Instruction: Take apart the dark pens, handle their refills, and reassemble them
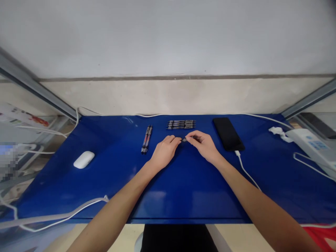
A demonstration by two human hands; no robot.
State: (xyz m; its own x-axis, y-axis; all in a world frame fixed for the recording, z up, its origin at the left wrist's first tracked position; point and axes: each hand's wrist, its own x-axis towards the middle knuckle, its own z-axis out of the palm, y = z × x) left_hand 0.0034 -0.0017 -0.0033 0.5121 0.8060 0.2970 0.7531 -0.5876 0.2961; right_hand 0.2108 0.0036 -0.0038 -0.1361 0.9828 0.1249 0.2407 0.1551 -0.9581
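Note:
My left hand (pixel 166 151) and my right hand (pixel 203 144) meet over the middle of the blue table top (pixel 183 189), and together they pinch a small dark pen (pixel 187 139) between their fingertips. Just beyond the hands lies a row of three dark pens (pixel 181 124), side by side. Two more pens (pixel 146 139) lie together to the left of my left hand, pointing away from me.
A black phone (pixel 228 133) lies right of my right hand with a white cable (pixel 248 173) plugged in. A white mouse (pixel 84 159) sits far left. A white power strip (pixel 312 146) rests at the right edge. Cables trail along the left front edge.

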